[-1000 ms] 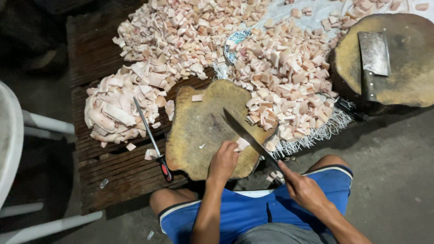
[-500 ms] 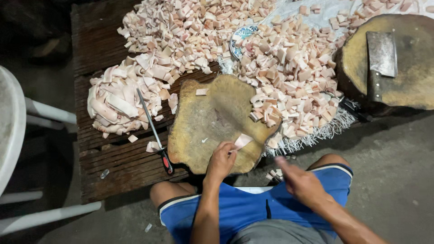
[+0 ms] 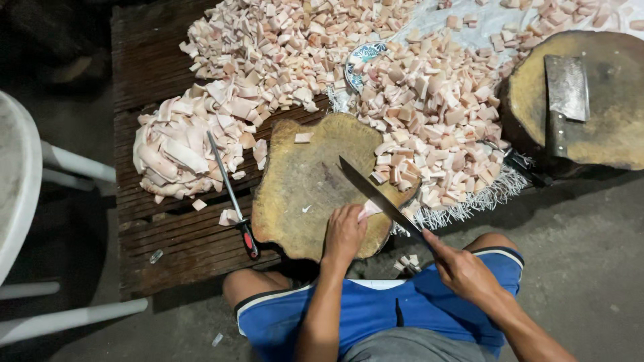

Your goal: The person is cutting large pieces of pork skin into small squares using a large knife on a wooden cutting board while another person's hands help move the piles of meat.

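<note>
A seated person in blue shorts is pressing the left hand onto a pale strip of pork fat at the near edge of a round wooden chopping block, while the right hand is gripping the handle of a long kitchen knife, fingers wrapped tight around it. The left fingers are curling together over the strip, pinning it just beside the blade. The fat is looking soft, limp and greasy, likely to slide under pressure, so a firm hold flat against the wood, knuckles clear of the edge, is appearing the safest grip; the piece itself is seeming light.

Heaps of diced fat are spreading across the mat beyond the block, with uncut slabs piled to the left near a sharpening steel. A cleaver is resting on a second block at the right.

Most of the strip is lying hidden under the hand, the knife handle is buried in the fist, and a patterned plate is showing only its rim beneath the cubes.
</note>
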